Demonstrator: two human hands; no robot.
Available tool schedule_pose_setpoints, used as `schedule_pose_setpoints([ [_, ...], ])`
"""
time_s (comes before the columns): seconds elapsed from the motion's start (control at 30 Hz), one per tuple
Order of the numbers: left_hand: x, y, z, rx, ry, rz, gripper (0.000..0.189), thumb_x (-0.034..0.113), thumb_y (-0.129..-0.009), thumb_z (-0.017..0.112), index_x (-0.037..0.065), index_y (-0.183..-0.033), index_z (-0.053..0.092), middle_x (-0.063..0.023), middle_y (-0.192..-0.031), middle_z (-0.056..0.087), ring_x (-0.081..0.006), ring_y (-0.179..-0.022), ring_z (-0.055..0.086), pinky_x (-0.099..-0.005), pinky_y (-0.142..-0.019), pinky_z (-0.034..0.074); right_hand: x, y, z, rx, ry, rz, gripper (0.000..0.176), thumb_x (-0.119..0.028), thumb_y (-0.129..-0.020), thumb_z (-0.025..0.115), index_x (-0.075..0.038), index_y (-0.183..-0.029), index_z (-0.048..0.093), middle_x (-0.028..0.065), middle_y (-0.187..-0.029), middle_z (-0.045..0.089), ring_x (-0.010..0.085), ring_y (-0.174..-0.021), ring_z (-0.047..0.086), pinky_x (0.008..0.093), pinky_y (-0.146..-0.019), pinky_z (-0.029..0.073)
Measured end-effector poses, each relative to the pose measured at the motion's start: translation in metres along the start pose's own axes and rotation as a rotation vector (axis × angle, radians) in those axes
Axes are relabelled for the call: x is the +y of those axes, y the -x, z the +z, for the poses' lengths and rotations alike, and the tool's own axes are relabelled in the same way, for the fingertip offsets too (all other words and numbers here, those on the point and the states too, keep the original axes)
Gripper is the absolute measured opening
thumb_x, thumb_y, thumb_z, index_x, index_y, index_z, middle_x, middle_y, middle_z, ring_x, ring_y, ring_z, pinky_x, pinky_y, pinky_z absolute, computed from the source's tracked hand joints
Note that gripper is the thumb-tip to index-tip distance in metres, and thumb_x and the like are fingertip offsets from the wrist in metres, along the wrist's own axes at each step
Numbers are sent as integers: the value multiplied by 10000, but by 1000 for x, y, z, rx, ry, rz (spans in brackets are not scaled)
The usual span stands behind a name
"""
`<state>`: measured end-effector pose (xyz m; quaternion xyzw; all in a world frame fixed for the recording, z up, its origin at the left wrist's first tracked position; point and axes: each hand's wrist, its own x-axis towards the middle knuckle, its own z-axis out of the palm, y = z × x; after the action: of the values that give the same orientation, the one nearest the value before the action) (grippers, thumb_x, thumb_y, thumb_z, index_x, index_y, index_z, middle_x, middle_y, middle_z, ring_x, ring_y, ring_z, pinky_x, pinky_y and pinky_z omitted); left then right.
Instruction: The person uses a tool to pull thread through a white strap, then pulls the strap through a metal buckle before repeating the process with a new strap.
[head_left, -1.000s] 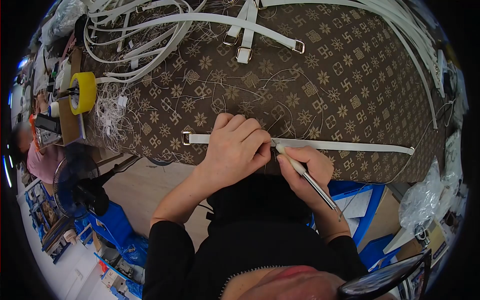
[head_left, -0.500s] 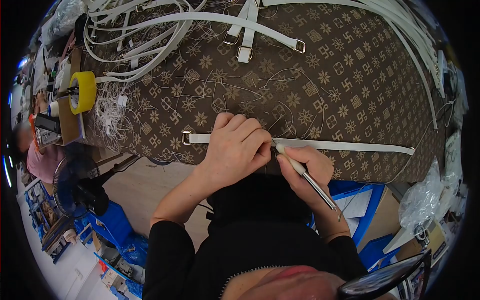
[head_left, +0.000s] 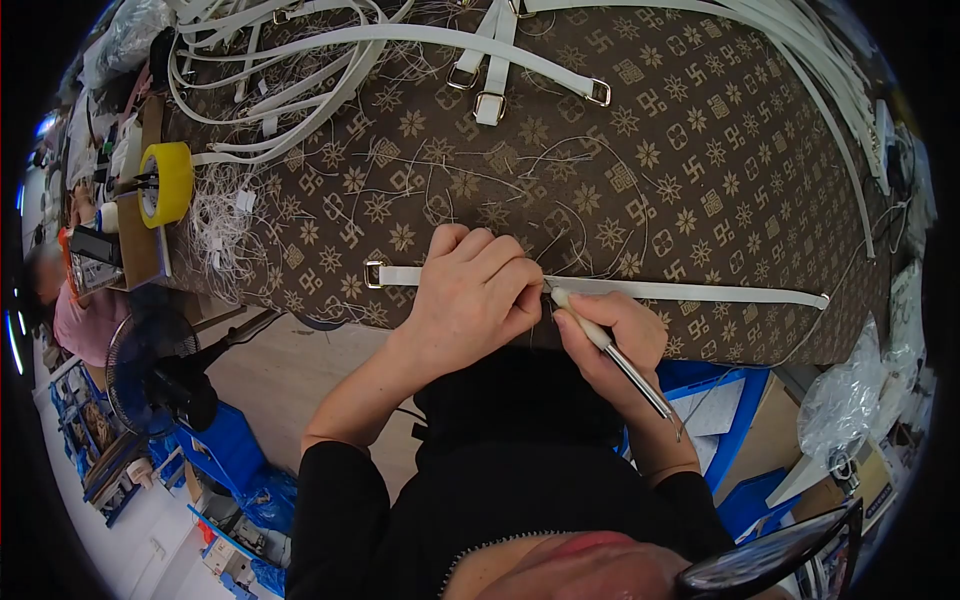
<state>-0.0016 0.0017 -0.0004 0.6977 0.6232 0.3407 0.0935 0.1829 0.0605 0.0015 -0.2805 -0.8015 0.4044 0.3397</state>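
Observation:
A narrow white strap (head_left: 720,292) lies across the brown patterned cloth, with a metal buckle (head_left: 373,275) at its left end. My left hand (head_left: 475,285) is closed over the strap's middle, its thumb and forefinger pinched together at the edge. What lies between those fingertips is hidden. Close beside it, my right hand (head_left: 620,335) grips an awl-like tool (head_left: 635,375) with a pale handle part and a metal shaft. The shaft points down toward my forearm and ends in a thin bent tip. Fine loose threads (head_left: 580,235) lie just above both hands.
More white straps (head_left: 340,60) with buckles are heaped at the upper left, and others hang along the right edge. A yellow tape roll (head_left: 165,185) stands beside a tangle of white threads (head_left: 225,235). A fan (head_left: 155,375) and blue bins (head_left: 225,450) are below left.
Both hands hold nearly the same position at the strap. The tool has barely shifted in my right hand. Nothing has been let go.

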Motion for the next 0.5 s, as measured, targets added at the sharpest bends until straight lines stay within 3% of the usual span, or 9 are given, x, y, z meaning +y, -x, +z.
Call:
schedule_pose_setpoints([
  [0.37, 0, 0, -1, -16, -10, 13, 251, 31, -640, 713, 128, -817, 563, 0, -764, 528, -189, -695, 541, -348, -743, 397, -2, 4, 0, 11, -27, 69, 229, -12, -761, 786, -29, -947, 653, 133, -785, 689, 240, -667, 680, 309, -590, 522],
  [0.5, -1, 1, -1, -16, -15, 15, 250, 34, -640, 714, 128, -813, 560, 0, -768, 529, -189, -698, 542, -349, -748, 397, 0, 1, 0, 13, 2, 10, 255, 14, -725, 805, -19, -933, 660, 117, -783, 693, 228, -628, 674, 295, -552, 522],
])
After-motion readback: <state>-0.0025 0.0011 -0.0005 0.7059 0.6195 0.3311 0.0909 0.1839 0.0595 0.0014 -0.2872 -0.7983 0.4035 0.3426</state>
